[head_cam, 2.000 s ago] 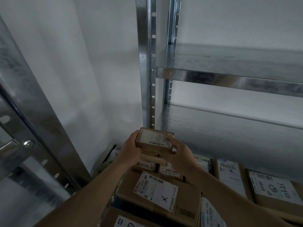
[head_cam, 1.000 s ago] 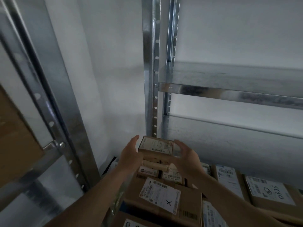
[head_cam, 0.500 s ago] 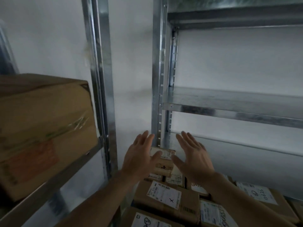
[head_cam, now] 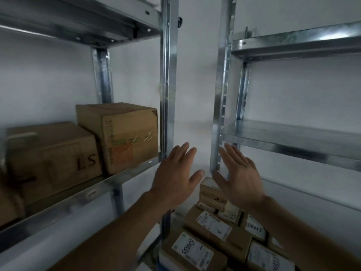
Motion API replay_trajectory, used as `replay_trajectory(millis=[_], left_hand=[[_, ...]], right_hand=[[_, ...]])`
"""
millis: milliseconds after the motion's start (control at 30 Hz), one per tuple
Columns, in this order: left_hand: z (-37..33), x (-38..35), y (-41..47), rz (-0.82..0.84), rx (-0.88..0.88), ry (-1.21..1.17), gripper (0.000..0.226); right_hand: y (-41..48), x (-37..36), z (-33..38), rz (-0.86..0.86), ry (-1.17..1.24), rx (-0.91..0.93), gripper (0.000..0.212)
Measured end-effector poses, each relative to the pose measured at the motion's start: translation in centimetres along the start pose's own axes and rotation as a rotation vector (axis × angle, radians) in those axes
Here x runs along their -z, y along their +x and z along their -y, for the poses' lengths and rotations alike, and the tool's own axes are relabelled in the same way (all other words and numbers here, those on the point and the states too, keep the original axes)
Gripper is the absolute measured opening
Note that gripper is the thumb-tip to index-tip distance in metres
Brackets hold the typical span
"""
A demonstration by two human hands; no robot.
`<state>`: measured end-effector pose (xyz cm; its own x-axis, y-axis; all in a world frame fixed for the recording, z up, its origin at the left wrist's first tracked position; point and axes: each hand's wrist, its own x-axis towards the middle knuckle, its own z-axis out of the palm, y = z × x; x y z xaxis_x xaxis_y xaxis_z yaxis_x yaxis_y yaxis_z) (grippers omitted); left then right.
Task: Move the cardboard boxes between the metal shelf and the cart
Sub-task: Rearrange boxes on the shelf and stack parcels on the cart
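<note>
Loads of flat brown cardboard parcels with white labels sit packed low down nearest the camera, probably so they stack tight. Just above them, the left hand and right hand hover with fingers straight and spread, grip released, holding nothing. Beyond and between them, the small brown cardboard box tops a little stack, I'd guess to use the height. Further back, big brown cardboard boxes fill the left galvanised metal shelf. Two seconds ago both hands clasped that small box; now they're off it and lifted away.
</note>
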<state>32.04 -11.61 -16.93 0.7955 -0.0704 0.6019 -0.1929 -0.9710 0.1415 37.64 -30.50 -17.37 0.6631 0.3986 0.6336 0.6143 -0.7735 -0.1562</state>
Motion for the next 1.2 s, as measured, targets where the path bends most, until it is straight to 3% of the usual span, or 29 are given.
replay_trajectory(millis=[300, 600, 933, 1067, 1200], left_hand=[[-1.8, 10.2, -8.5, -0.166, 0.107, 0.177, 0.063], [-0.6, 20.6, -17.8, -0.193, 0.294, 0.461, 0.061], [-0.6, 33.2, -31.6, -0.277, 0.394, 0.583, 0.057], [-0.5, 38.9, -39.2, -0.305, 0.431, 0.66, 0.057], [-0.2, 44.9, -46.7, -0.345, 0.47, 0.739, 0.056]], right_hand=[[-2.3, 3.4, 7.6, -0.104, 0.242, 0.225, 0.07], [-3.9, 5.3, 18.2, -0.131, 0.405, 0.415, 0.069], [-9.1, 8.5, 34.3, -0.227, 0.633, 0.65, 0.052], [-12.9, 11.1, 42.3, -0.15, 0.601, 0.66, 0.062], [-17.5, 14.0, 50.2, -0.188, 0.654, 0.736, 0.061]])
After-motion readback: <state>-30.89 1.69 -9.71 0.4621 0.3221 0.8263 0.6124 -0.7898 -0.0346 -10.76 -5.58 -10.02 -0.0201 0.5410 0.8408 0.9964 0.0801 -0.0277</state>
